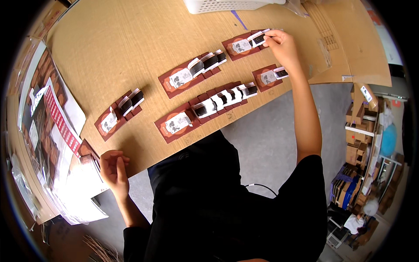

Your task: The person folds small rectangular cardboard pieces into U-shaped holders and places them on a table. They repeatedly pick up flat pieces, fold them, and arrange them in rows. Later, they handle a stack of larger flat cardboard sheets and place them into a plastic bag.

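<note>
At the far right of the table, my right hand (281,46) pinches a small black-and-white folded piece (259,39) between thumb and fingers. That piece stands on a row of overlapping dark red cards (231,51) with a white label. Just nearer lies a shorter dark red card row (261,78), partly behind my right forearm. Two longer card rows, one farther (168,87) and one nearer (163,131), carry several such pieces in the middle. Another row (102,129) lies at left. My left hand (114,170), fingers loosely curled with nothing visible in them, rests beside a brown card stack (88,150).
A white perforated basket (218,5) stands at the far edge. Plastic-covered printed sheets (52,118) lie along the left side. A cardboard flap (362,48) extends at the right. Shelves with boxes (355,150) stand beyond the grey floor (270,131).
</note>
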Demonstrator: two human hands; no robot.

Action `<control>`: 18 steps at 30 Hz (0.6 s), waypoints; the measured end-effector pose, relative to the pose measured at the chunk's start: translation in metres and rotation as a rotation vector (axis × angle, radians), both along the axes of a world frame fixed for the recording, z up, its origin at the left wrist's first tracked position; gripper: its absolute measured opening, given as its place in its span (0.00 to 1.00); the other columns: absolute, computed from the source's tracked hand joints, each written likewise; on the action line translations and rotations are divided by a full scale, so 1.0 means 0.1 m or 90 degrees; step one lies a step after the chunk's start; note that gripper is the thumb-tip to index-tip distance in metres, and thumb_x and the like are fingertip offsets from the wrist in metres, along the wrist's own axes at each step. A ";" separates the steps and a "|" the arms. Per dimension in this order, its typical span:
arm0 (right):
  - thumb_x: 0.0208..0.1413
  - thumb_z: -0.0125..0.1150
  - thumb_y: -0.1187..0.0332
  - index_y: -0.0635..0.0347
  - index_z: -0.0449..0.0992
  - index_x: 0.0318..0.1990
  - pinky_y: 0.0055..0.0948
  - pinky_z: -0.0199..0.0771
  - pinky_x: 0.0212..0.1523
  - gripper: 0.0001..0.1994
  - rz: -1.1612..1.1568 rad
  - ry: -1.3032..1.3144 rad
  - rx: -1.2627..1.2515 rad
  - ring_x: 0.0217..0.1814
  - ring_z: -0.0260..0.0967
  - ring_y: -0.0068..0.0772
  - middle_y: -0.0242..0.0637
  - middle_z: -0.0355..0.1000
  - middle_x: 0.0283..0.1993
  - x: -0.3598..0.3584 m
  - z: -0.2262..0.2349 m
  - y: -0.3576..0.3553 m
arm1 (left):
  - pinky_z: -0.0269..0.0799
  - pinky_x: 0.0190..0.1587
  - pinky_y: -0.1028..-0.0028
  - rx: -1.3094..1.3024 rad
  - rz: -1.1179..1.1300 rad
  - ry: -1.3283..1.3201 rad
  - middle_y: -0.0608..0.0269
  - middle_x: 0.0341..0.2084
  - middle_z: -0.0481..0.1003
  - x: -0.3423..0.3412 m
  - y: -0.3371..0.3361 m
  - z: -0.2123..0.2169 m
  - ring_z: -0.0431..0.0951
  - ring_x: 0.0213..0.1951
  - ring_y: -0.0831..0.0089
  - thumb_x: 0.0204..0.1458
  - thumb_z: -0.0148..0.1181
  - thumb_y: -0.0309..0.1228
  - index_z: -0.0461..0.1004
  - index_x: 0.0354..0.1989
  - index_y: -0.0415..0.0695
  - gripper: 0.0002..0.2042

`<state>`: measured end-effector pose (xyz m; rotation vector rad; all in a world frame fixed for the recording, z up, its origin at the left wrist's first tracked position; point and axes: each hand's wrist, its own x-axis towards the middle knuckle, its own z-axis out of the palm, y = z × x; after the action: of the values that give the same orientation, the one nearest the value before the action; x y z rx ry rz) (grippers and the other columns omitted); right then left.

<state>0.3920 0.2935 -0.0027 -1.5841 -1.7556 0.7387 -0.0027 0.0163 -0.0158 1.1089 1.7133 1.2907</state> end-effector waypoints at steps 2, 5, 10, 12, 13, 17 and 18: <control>0.48 0.53 0.74 0.67 0.71 0.34 0.20 0.66 0.29 0.06 -0.012 -0.014 0.026 0.28 0.71 0.23 0.38 0.72 0.25 0.01 -0.02 0.02 | 0.64 0.30 0.84 -0.002 0.003 -0.010 0.63 0.28 0.68 0.00 0.00 -0.01 0.69 0.27 0.81 0.48 0.45 0.18 0.64 0.34 0.36 0.05; 0.48 0.54 0.73 0.65 0.71 0.33 0.20 0.66 0.29 0.06 -0.018 -0.071 0.025 0.28 0.72 0.23 0.38 0.73 0.24 -0.05 0.07 -0.02 | 0.64 0.30 0.83 -0.001 -0.001 -0.012 0.63 0.28 0.68 -0.01 -0.01 0.01 0.69 0.27 0.81 0.48 0.45 0.17 0.64 0.34 0.36 0.06; 0.51 0.54 0.67 0.64 0.70 0.38 0.19 0.67 0.32 0.11 -0.032 -0.042 0.073 0.34 0.71 0.24 0.40 0.73 0.32 0.03 0.10 -0.12 | 0.65 0.31 0.81 0.094 0.046 -0.017 0.59 0.27 0.67 -0.07 -0.11 0.04 0.69 0.26 0.77 0.48 0.44 0.16 0.63 0.33 0.35 0.05; 0.52 0.52 0.65 0.64 0.69 0.40 0.18 0.67 0.36 0.13 -0.021 -0.063 0.092 0.37 0.70 0.24 0.37 0.71 0.38 0.14 0.16 -0.23 | 0.65 0.30 0.80 0.183 0.124 0.004 0.58 0.28 0.67 -0.16 -0.18 0.06 0.69 0.26 0.77 0.48 0.45 0.16 0.62 0.33 0.36 0.05; 0.53 0.52 0.67 0.66 0.69 0.42 0.18 0.67 0.39 0.12 -0.032 -0.004 0.097 0.39 0.68 0.24 0.37 0.70 0.40 0.16 0.24 -0.37 | 0.65 0.30 0.80 0.210 0.168 0.019 0.58 0.28 0.67 -0.25 -0.19 0.09 0.68 0.26 0.76 0.48 0.45 0.16 0.63 0.33 0.36 0.05; 0.54 0.49 0.72 0.67 0.68 0.44 0.17 0.66 0.39 0.11 0.014 0.016 0.121 0.37 0.65 0.22 0.37 0.69 0.40 0.15 0.20 -0.78 | 0.64 0.31 0.80 0.192 0.375 0.166 0.61 0.29 0.67 -0.67 -0.44 0.10 0.67 0.29 0.77 0.45 0.49 0.18 0.64 0.33 0.37 0.06; 0.54 0.49 0.72 0.67 0.68 0.44 0.17 0.65 0.38 0.11 0.014 0.001 0.118 0.36 0.65 0.21 0.37 0.68 0.39 0.03 0.23 -0.91 | 0.64 0.32 0.79 0.168 0.392 0.209 0.62 0.30 0.67 -0.77 -0.49 0.09 0.67 0.30 0.77 0.43 0.52 0.19 0.65 0.33 0.38 0.08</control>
<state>0.3953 0.2030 0.0199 -1.4411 -1.7880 0.5697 -0.0795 -0.0325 -0.0065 1.0121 2.2949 1.8272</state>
